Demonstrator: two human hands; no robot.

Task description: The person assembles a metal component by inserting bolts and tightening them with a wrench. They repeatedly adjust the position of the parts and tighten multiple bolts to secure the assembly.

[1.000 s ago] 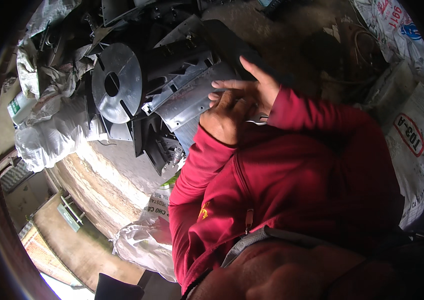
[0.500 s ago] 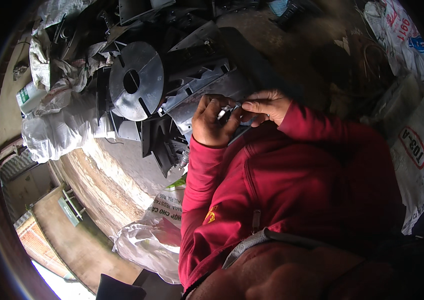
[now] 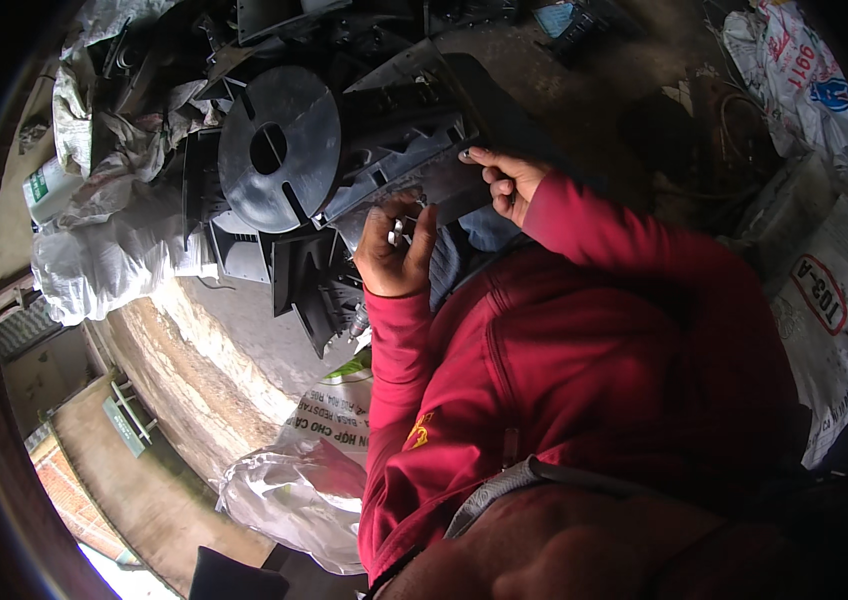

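Observation:
My left hand point(image 3: 394, 258) is closed, fingers curled, around a small shiny whitish piece point(image 3: 396, 233) whose kind I cannot make out. To its right and farther away, my right hand point(image 3: 512, 184) pinches a tiny round metallic-looking piece point(image 3: 465, 156) between thumb and forefinger; its other fingers are curled in. Both hands are beside a dark grey ribbed part point(image 3: 399, 175) lying in front of me. At that part's left end is a flat grey disc point(image 3: 244, 185) with a round hole in the middle and narrow slots.
More dark angular parts point(image 3: 309, 285) are heaped below the disc and along the far side. White plastic bags point(image 3: 114, 270) bulge at the left, and a clear bag point(image 3: 289, 500) lies near my left elbow. Printed white sacks point(image 3: 829, 330) stand at the right.
My hands have come apart from each other. The left has shifted slightly left with the whitish piece, and the right has moved up and away with the tiny piece at its fingertips.

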